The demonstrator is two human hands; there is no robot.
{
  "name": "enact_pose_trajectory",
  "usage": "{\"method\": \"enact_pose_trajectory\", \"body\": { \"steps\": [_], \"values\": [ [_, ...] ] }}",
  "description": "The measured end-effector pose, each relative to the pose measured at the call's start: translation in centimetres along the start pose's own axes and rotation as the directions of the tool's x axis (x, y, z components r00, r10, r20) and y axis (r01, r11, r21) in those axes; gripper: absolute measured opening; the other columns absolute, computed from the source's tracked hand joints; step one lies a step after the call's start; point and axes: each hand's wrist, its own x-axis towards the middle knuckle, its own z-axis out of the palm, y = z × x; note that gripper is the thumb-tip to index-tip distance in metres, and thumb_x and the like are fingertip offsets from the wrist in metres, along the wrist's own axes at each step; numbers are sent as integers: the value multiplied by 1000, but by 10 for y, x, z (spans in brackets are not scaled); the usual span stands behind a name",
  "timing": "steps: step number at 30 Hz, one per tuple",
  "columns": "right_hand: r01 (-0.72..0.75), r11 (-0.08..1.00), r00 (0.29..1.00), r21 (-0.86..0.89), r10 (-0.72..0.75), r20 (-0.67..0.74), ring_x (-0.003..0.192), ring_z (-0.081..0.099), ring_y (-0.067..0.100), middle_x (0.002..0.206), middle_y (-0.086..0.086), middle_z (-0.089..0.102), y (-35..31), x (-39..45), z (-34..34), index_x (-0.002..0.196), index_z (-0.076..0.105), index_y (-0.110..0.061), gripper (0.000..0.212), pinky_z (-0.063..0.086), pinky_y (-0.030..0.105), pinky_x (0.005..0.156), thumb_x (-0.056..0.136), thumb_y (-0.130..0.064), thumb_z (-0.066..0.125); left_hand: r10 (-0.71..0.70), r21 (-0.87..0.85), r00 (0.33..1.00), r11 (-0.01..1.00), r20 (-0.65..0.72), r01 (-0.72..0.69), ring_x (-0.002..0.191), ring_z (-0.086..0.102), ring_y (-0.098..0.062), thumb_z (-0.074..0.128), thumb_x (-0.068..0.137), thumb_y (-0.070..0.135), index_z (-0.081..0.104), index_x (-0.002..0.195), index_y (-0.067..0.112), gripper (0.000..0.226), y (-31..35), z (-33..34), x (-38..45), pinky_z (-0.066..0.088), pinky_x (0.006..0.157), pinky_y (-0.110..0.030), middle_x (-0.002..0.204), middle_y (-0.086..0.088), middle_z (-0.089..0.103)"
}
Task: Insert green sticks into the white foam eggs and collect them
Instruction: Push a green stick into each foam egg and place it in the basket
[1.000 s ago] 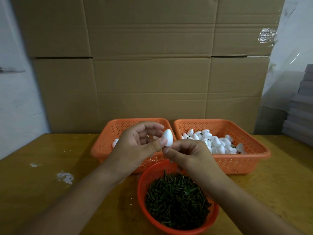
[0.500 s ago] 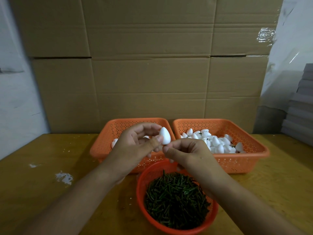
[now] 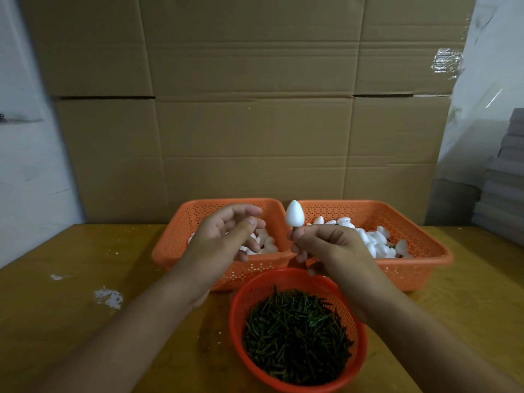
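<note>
Head view showed your right hand [image 3: 326,245] pinching a green stick [image 3: 295,228] with the egg [image 3: 294,213] upright above the baskets; your left hand [image 3: 226,236] hung relaxed, holding nothing. The foam looked light and easily dented, so the stick was probably your safest hold.

No legible text or labels.

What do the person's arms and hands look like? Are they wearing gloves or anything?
No gloves. The left hand and right hand are both bare, and so are the forearms: no sleeves reach into view. I see no watch, ring or bracelet on either wrist or on the fingers that show. The nails look short and plain.
</note>
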Motion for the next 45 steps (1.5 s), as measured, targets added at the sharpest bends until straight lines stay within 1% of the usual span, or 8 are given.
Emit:
{"method": "enact_pose_trajectory", "body": {
  "steps": [5,10,21,27,32,36,41,45],
  "values": [
    [-29,995,1000,91,29,-4,59,56,5,69,-1,64,-1,2,-1,89,72,-6,22,43,18,48,100,-11,54,-25,17,1000,1000,-4,25,71,66,-9,56,101,12,69,107,24,19,0,1,0,50,58,-20,99,5,75],
    [0,999,999,53,2,-39,56,53,8,63,2,60,0,2,-2,77,71,-12,21,42,18,48,96,-14,61,-32,13,999,999,-7,32,70,65,-9,54,100,7,69,107,23,23,0,1,-1,50,57,-19,99,3,75],
    [12,999,997,52,-8,-77,56,54,9,64,5,59,4,7,-8,77,71,-8,19,43,18,48,92,-19,67,-33,33,999,999,-9,34,71,66,-9,53,98,1,69,107,24,29,-2,-1,1,50,58,-19,101,3,74],
    [-74,994,951,-80,46,-307,55,61,4,67,-3,71,7,26,-47,84,75,-10,14,45,17,45,92,-18,66,-51,29,998,998,-29,52,71,66,-10,54,96,1,69,108,22,28,-2,-5,4,50,57,-21,101,2,75],
    [-204,977,898,-57,164,-408,68,63,13,84,4,74,15,35,-81,91,75,-10,14,46,28,59,92,-22,67,-70,33,997,997,-35,71,72,66,-10,54,96,2,69,110,22,28,-2,-9,6,50,57,-22,103,1,75],
    [-226,972,890,-60,182,-418,69,65,14,84,4,75,16,38,-82,91,74,-10,15,46,29,60,93,-23,66,-89,27,995,996,-47,90,72,66,-10,55,96,2,70,109,23,28,-4,-10,7,50,57,-20,103,0,75],
    [-139,989,903,-42,109,-416,78,67,17,93,3,75,12,35,-74,102,72,-14,16,50,29,62,98,-16,56,-78,33,995,996,-57,80,70,65,-7,55,96,2,70,109,22,28,-4,-14,9,50,55,-19,101,2,75],
    [-113,987,968,-118,83,-235,70,69,12,88,2,76,7,30,-67,104,72,-14,18,54,24,57,98,-10,55,-58,26,993,998,-106,61,65,64,-7,53,96,-1,69,106,20,28,-4,-19,13,49,52,-19,97,2,75]
  ]
}}
